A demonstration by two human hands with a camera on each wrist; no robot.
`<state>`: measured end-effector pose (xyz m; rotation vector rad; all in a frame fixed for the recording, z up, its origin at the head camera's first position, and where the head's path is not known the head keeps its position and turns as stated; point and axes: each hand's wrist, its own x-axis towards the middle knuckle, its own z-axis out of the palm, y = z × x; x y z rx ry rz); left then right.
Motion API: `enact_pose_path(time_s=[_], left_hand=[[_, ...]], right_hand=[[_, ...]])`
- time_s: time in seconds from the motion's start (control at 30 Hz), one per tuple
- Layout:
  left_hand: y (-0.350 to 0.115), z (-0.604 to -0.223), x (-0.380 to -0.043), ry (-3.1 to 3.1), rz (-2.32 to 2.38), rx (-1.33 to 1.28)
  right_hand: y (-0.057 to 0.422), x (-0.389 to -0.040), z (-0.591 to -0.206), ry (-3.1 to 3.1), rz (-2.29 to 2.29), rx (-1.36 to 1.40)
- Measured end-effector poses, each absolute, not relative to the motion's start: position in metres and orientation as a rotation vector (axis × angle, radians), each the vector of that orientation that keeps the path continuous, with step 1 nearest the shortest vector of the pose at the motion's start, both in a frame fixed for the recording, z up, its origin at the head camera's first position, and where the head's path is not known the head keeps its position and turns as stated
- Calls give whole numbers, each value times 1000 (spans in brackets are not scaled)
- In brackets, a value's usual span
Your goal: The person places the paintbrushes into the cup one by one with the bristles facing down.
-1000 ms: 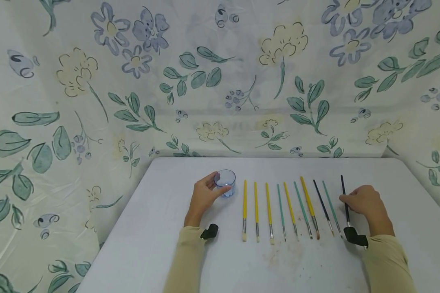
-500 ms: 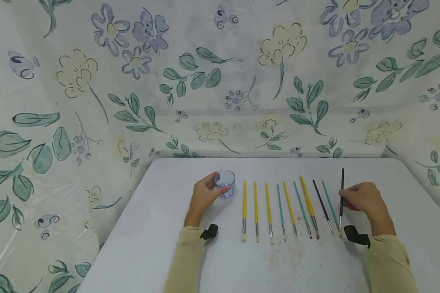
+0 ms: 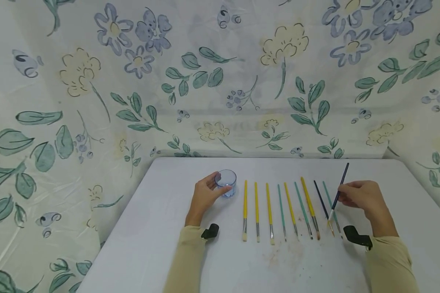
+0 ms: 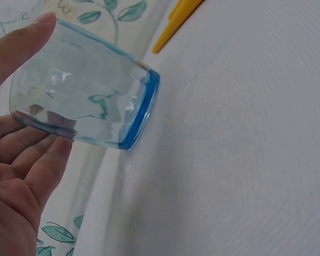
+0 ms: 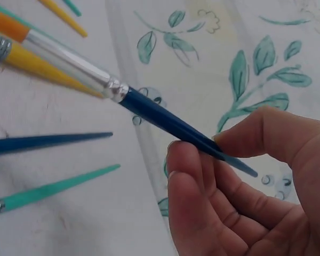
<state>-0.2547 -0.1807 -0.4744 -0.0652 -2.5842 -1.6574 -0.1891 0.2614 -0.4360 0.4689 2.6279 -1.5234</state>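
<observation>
My left hand (image 3: 205, 197) holds a clear drinking glass with a blue base (image 4: 85, 80), thumb on one side and fingers on the other. The glass stands upright on the table, left of the brushes. In my right hand (image 3: 364, 199) is a dark blue paintbrush (image 5: 165, 120), pinched by the handle between thumb and fingers. Its orange-brown bristles point down and to the left, and its handle leans up to the right. Below its tip in the head view lie another dark blue paintbrush (image 3: 320, 197) and a teal paintbrush (image 3: 328, 194).
Several yellow paintbrushes (image 3: 268, 203) and teal ones (image 3: 280, 207) lie in a row across the white table (image 3: 150, 244), bristles toward me. Faint brownish smudges mark the table in front of them. A floral-patterned sheet (image 3: 242, 89) hangs behind and at the sides.
My right hand has lifted the dark blue paintbrush from the row's right end and tilted it, its bristles swinging left over the neighbouring brushes. My left hand and the glass stay put.
</observation>
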Motion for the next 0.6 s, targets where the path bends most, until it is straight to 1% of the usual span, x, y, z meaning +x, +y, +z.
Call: enact_pose_path(time_s=[0.27,0.4,0.6], left_hand=[[-182,-473,-255,-2561,-1682,-84],[-183,-471,-257,-2516,-1711,-131],[-183,-474,-255,-2548,-1681,-103]], right_hand=[[244,-190,-425,2582,-1710,423],[235,-190,-418,2539,-1815,335],[221,-188,-407,2445,-1984,222]])
